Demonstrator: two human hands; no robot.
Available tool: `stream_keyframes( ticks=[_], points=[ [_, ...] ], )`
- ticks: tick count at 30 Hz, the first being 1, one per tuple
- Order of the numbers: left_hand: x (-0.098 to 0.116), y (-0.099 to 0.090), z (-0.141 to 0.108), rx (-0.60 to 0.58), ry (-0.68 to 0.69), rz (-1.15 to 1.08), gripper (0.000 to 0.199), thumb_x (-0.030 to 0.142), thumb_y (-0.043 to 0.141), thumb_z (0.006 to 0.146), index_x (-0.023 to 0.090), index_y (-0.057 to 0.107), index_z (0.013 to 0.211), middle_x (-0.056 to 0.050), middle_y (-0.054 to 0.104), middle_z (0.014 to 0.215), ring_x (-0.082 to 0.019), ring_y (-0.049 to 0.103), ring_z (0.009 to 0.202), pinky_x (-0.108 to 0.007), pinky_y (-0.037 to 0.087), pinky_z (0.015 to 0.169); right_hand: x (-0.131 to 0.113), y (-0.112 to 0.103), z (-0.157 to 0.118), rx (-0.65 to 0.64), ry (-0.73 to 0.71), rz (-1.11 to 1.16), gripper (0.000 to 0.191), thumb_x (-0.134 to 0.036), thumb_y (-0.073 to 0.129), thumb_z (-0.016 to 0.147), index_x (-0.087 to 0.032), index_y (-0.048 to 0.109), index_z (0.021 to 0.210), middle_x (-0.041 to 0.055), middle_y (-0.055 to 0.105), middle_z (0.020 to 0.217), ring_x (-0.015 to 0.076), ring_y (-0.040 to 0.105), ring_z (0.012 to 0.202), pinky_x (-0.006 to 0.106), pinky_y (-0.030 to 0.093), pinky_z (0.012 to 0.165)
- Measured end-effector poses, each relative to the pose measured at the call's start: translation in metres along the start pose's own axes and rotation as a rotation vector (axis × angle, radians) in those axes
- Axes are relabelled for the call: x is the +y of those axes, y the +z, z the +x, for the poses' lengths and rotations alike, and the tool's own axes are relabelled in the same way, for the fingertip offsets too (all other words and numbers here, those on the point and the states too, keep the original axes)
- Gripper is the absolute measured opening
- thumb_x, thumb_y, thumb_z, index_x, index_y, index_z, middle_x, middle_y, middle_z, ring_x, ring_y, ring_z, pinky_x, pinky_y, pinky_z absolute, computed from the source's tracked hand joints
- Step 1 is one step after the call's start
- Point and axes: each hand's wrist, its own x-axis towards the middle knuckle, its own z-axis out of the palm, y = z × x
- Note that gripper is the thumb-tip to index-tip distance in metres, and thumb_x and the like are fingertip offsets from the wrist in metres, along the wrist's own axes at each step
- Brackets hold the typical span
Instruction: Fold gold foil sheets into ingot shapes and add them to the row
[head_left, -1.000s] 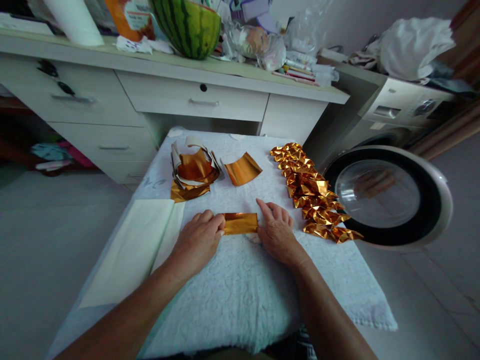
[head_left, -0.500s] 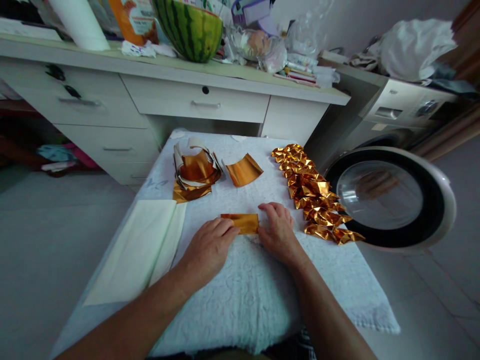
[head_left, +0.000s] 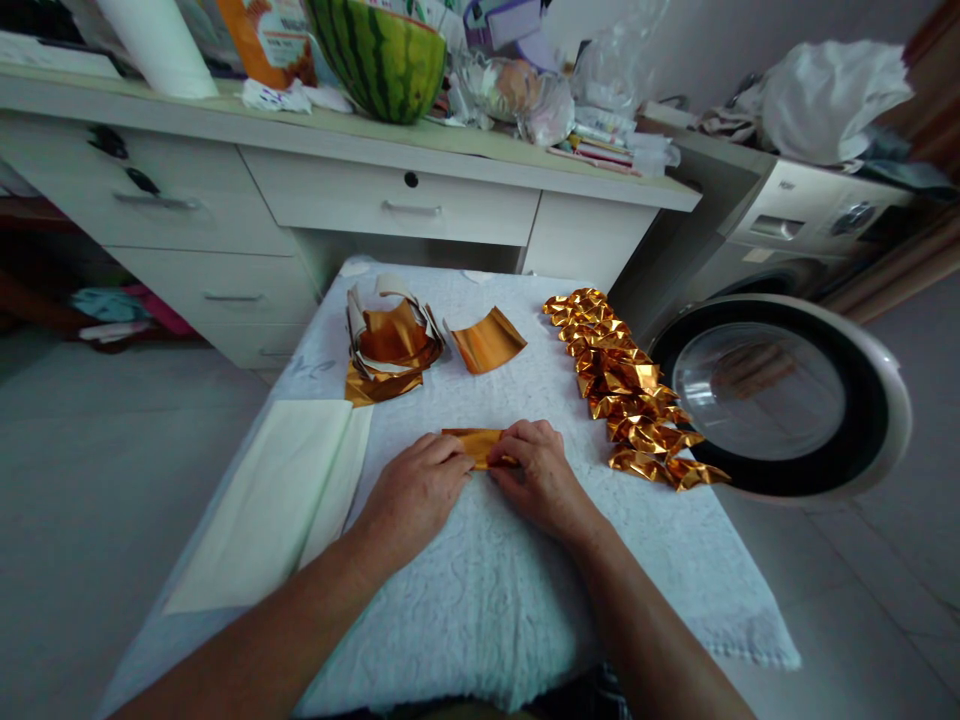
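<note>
A small gold foil strip [head_left: 480, 443] lies on the cloth-covered table [head_left: 480, 580] between my hands. My left hand [head_left: 420, 490] grips its left end, fingers pressed together. At its right end my right hand [head_left: 536, 475] pinches the foil between thumb and fingers. Beyond them is a single curved gold sheet [head_left: 489, 341]. A stack of gold sheets with pale backs [head_left: 394, 338] stands at the back left. Folded, crinkled gold pieces [head_left: 619, 375] form a long row on the right.
Pale paper sheets [head_left: 262, 500] lie at the table's left edge. Behind stands a white counter [head_left: 405, 160] bearing a cut watermelon [head_left: 386, 65] and plastic bags. An open washing machine door [head_left: 780, 395] adjoins the table's right side.
My right hand has moved left over the foil strip and closed on it, covering its right end. The left hand has stayed nearly in place.
</note>
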Motion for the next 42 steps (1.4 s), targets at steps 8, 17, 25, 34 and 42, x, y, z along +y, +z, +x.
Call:
stream_keyframes(
  ticks=[8, 17, 25, 34, 42],
  points=[
    [-0.002, 0.006, 0.001, 0.039, -0.053, 0.025, 0.018, 0.013, 0.048, 0.092, 0.018, 0.064, 0.088, -0.005, 0.061, 0.084, -0.021, 0.055, 0.084, -0.035, 0.047, 0.077, -0.01, 0.014, 0.006, 0.032, 0.095, -0.139, 0.007, -0.025, 0.062, 0.088, -0.02, 0.064, 0.084, 0.003, 0.059, 0.09, 0.0206, 0.046, 0.09, 0.034, 0.03, 0.079],
    [0.0, 0.004, 0.007, -0.029, -0.218, 0.056, 0.009, 0.016, 0.05, 0.09, 0.019, 0.055, 0.084, -0.005, 0.062, 0.088, -0.022, 0.056, 0.083, -0.036, 0.043, 0.076, -0.022, 0.022, 0.007, 0.031, 0.181, -0.305, 0.018, -0.039, 0.06, 0.087, -0.021, 0.059, 0.088, 0.007, 0.055, 0.096, 0.0246, 0.045, 0.093, 0.038, 0.032, 0.08],
    [0.0, 0.002, 0.006, -0.041, -0.217, 0.017, 0.009, 0.014, 0.049, 0.087, 0.021, 0.053, 0.083, -0.003, 0.062, 0.087, -0.022, 0.055, 0.083, -0.034, 0.04, 0.075, -0.002, 0.009, 0.002, 0.052, 0.25, -0.282, 0.008, -0.027, 0.058, 0.086, -0.021, 0.058, 0.091, 0.0075, 0.054, 0.1, 0.0253, 0.044, 0.095, 0.038, 0.033, 0.082],
    [-0.001, 0.002, 0.005, -0.028, -0.213, 0.006, 0.01, 0.013, 0.049, 0.087, 0.021, 0.052, 0.082, -0.003, 0.061, 0.086, -0.021, 0.055, 0.083, -0.034, 0.04, 0.075, 0.012, 0.002, 0.003, 0.051, 0.253, -0.187, 0.015, -0.014, 0.054, 0.084, -0.019, 0.061, 0.096, 0.0084, 0.057, 0.101, 0.0258, 0.046, 0.097, 0.038, 0.035, 0.083],
    [0.001, -0.002, 0.006, -0.001, -0.222, -0.026, 0.008, 0.016, 0.053, 0.087, 0.021, 0.051, 0.081, -0.003, 0.062, 0.085, -0.021, 0.057, 0.082, -0.034, 0.041, 0.073, 0.016, 0.0, 0.001, 0.112, 0.221, -0.062, 0.031, -0.024, 0.056, 0.086, -0.017, 0.059, 0.115, 0.0107, 0.056, 0.113, 0.0261, 0.048, 0.102, 0.041, 0.038, 0.091]
  ],
)
